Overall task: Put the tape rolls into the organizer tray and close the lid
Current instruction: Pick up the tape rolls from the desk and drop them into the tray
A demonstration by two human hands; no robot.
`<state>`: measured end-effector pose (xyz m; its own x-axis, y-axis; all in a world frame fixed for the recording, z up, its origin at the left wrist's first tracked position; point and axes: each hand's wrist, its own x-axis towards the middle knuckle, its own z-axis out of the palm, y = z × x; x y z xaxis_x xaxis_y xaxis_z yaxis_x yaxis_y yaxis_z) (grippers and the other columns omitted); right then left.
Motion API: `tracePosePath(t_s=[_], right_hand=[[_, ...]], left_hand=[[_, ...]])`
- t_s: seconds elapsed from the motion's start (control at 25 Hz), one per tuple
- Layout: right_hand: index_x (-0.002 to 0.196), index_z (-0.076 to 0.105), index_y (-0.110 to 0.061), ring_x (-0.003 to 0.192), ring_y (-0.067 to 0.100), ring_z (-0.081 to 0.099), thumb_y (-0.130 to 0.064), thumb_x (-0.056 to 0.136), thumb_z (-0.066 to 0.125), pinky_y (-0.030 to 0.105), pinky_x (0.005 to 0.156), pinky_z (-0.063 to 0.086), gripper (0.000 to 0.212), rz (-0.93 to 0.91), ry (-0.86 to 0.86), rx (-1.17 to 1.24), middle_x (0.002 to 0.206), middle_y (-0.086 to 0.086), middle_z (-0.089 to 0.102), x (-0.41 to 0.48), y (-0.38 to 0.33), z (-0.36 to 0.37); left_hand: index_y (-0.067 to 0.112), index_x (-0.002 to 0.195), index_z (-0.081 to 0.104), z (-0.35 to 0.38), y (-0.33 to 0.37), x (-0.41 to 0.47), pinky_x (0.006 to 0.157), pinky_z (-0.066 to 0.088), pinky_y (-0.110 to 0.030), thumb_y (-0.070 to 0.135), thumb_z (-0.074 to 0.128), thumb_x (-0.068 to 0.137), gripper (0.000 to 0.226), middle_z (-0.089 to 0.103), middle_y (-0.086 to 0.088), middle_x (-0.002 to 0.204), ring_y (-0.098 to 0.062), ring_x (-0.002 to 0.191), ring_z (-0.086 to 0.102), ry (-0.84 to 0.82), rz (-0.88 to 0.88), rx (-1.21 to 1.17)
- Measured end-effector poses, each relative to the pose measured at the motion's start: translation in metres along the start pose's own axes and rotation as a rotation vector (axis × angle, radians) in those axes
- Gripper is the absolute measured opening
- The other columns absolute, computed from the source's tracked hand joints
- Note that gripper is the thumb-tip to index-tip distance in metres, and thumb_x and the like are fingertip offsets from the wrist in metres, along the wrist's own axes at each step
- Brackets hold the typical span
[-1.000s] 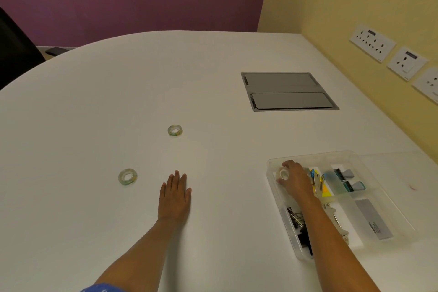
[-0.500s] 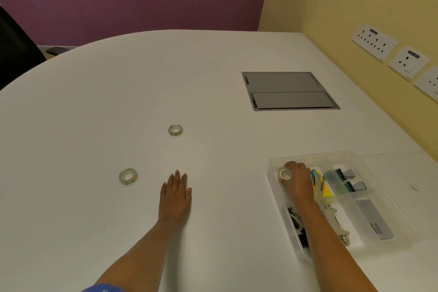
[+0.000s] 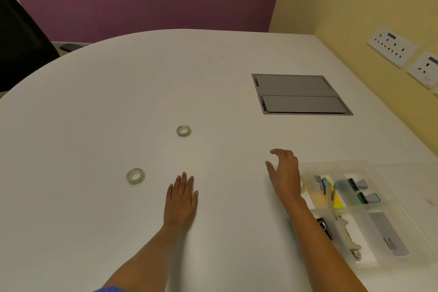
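Note:
Two clear tape rolls lie flat on the white table: a near one left of my left hand and a far one toward the middle. My left hand rests flat on the table, fingers together, holding nothing. My right hand hovers empty with fingers spread, just left of the clear organizer tray. A third roll shows as a pale sliver in the tray's front-left compartment, mostly hidden behind my right wrist. The tray's clear lid lies open to the right.
The tray also holds binder clips, coloured notes, a staple remover and a grey label card. A grey cable hatch is set into the table behind. Wall sockets sit on the yellow wall at right; a black chair stands far left.
My right hand let go of a tape roll in the tray's front-left compartment and has moved out to the left, now empty. My left hand stayed flat on the table.

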<state>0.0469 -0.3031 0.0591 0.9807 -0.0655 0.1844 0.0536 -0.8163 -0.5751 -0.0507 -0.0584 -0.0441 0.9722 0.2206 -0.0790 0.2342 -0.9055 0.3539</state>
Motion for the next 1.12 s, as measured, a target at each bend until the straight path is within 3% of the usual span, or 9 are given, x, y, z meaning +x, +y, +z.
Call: tracePosePath(t_s=[0.4,0.76,1.12], right_hand=[[0.126,0.053,-0.014,0.124,0.020,0.044,-0.015,0.094,0.057,0.030,0.088,0.049,0.032,-0.093,-0.254,-0.036,0.132,0.006,0.051,0.019,-0.042,0.062],[0.132,0.048,-0.015,0.127,0.019,0.043,-0.020,0.096,0.054,0.030,0.097,0.048,0.037,-0.208,-0.415,-0.078,0.139,0.004,0.045,0.060,-0.089,0.133],[0.146,0.029,-0.010,0.141,0.024,0.028,-0.030,0.094,0.058,0.036,0.113,0.036,0.063,-0.302,-0.564,-0.115,0.153,0.010,0.030,0.105,-0.139,0.193]], left_hand=[[0.026,0.152,0.012,-0.002,-0.008,0.029,0.122,-0.003,-0.034,0.037,0.025,0.102,0.053,0.004,0.005,0.162,-0.013,0.150,0.000,0.057,0.001,-0.014],[0.027,0.152,0.013,-0.008,-0.018,0.088,0.123,-0.003,-0.035,0.040,0.027,0.100,0.055,0.004,0.006,0.162,-0.012,0.149,-0.001,0.111,-0.059,-0.027],[0.025,0.152,0.009,-0.009,-0.024,0.132,0.121,-0.007,-0.034,0.043,0.023,0.100,0.057,0.002,0.005,0.162,-0.012,0.149,-0.003,0.139,-0.143,0.019]])
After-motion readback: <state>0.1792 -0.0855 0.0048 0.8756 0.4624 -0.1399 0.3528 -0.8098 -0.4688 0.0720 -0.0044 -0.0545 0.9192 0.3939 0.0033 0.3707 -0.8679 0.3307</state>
